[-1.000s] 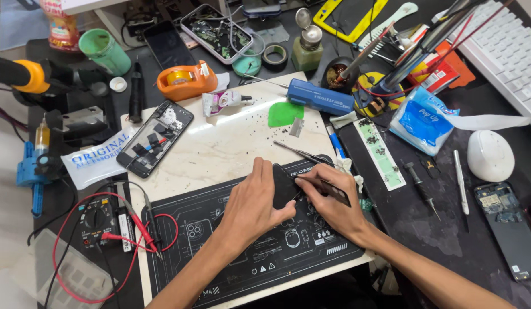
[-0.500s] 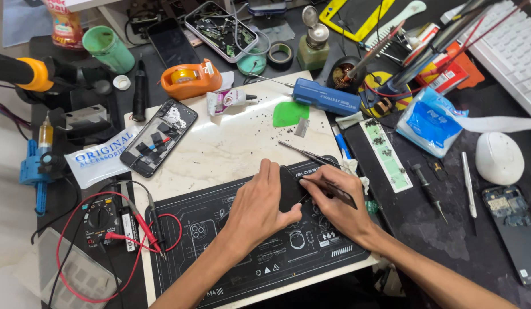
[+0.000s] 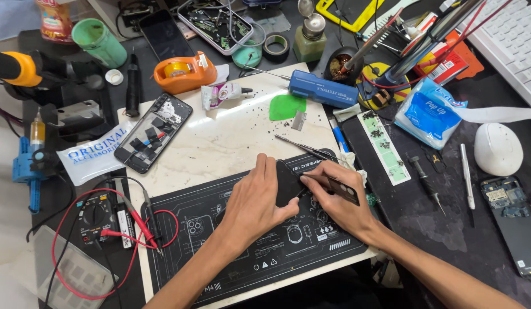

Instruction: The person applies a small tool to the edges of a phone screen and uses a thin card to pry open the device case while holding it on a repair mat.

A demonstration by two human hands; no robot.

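both my hands on a dark phone part, mid black repair mat.

l hand (image 3: 255,201) grips the dark phone part (image 3: 286,182) w/ fingers curled over it; r hand (image 3: 341,197) pinches a thin tool (image 3: 311,178) at its edge. part sits on the black mat (image 3: 231,252); tweezers (image 3: 304,147) lie just above, opened phone (image 3: 154,133) well apart at left.

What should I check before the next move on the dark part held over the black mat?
1. Left hand steadies the dark part: ok.
2. Right hand grips a thin tool at the part's edge: ok; tip contact: cannot tell.
3. Part lies over the black mat: ok.
4. Tweezers lie close above the hands: ok.
5. Loose specks scattered on the white board: not ok.
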